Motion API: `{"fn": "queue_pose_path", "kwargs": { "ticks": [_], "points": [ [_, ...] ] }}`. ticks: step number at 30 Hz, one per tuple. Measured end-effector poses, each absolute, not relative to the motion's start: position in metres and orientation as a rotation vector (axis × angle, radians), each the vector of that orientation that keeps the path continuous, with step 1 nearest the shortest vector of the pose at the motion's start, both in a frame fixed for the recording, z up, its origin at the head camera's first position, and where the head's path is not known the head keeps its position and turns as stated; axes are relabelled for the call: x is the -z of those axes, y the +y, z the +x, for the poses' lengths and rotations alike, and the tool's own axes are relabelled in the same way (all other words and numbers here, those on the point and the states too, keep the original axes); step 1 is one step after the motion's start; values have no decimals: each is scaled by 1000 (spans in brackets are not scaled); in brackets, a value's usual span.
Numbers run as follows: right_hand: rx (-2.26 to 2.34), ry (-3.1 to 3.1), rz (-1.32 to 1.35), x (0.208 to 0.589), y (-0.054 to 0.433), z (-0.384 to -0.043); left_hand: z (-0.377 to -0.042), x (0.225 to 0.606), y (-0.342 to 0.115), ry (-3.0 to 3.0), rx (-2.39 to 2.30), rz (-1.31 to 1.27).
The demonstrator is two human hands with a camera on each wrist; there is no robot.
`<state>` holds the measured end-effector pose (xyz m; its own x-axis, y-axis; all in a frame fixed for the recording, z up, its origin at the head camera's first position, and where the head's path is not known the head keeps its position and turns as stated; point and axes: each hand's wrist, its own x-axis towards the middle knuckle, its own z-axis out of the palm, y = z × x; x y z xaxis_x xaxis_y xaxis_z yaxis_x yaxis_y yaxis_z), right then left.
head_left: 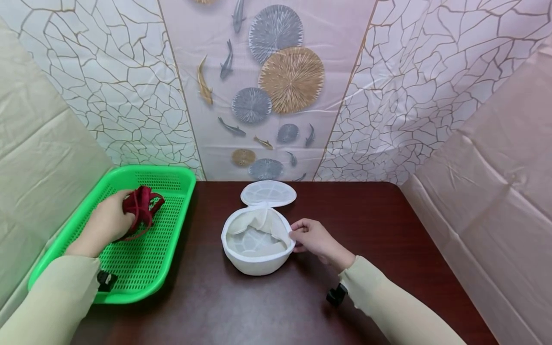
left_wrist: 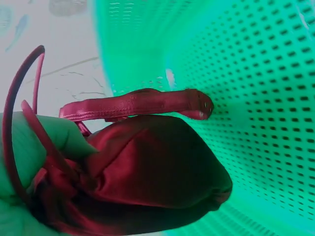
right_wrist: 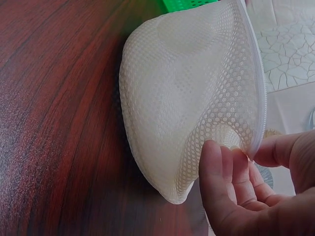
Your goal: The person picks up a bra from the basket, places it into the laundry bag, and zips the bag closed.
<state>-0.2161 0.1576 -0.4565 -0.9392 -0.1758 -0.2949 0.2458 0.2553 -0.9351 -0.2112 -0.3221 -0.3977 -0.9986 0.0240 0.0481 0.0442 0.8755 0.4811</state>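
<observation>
Clutching the red garment [left_wrist: 157, 167] over the green basket [head_left: 148, 256] at left in a curled left grip [head_left: 108, 218]; pinching the white mesh bag [head_left: 258, 267], farther right, in a nearly closed right grip [head_left: 315, 238]. Possibly risking basket snags from loose straps [left_wrist: 140, 104].

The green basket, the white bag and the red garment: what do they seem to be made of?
Green basket: probably moulded plastic, slightly glossy, with a smooth rim and regular holes. White bag: likely synthetic mesh, mostly matte, showing honeycomb holes. Red garment: satin-like fabric, softly shiny along its folds; which fibre, I can't tell.
</observation>
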Motion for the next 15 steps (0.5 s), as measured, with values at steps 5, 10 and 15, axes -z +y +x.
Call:
{"fn": "queue_pose_path", "kwargs": {
  "ticks": [5, 10, 15],
  "points": [
    [1739, 2175, 39, 451, 157, -214, -209, 387, -315, -2923, 859, -54],
    [1747, 2165, 28, 450, 157, -213, -207, 377, -306, -2832, 892, -49],
    [1768, 2165, 32, 455, 157, -214, -203, 368, -297, -2767, 903, -48]
  ]
}}
